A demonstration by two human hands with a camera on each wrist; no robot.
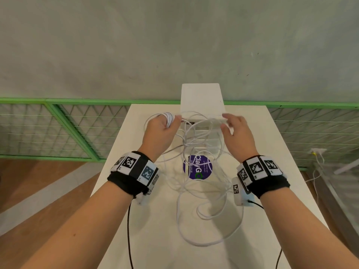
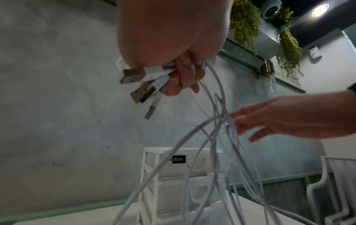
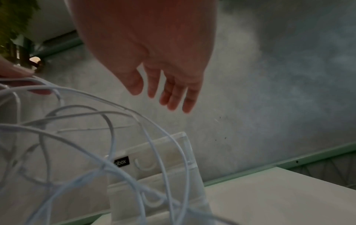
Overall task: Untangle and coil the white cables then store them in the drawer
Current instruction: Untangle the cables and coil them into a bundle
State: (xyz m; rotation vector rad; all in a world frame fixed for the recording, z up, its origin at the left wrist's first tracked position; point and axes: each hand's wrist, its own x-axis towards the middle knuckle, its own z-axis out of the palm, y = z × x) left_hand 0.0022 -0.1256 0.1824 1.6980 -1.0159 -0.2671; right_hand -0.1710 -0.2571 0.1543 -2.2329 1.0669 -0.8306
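Observation:
A tangle of thin white cables [image 1: 196,183] hangs from my raised left hand [image 1: 165,127] down onto the white table [image 1: 272,152]. That hand grips the cables near their USB plugs [image 2: 138,79], which stick out below its curled fingers. My right hand [image 1: 231,123] is held up to the right of the strands with its fingers [image 3: 173,94] straight and spread, holding nothing; its fingertips [image 2: 240,121] are close to the strands. The white drawer unit [image 1: 202,113] stands behind the cables, its drawers [image 2: 185,166] closed.
A round purple sticker [image 1: 200,167] lies on the table under the cables. A green mesh railing [image 1: 58,129] runs behind the table below a grey wall. Black cords [image 1: 128,230] trail from my wristbands.

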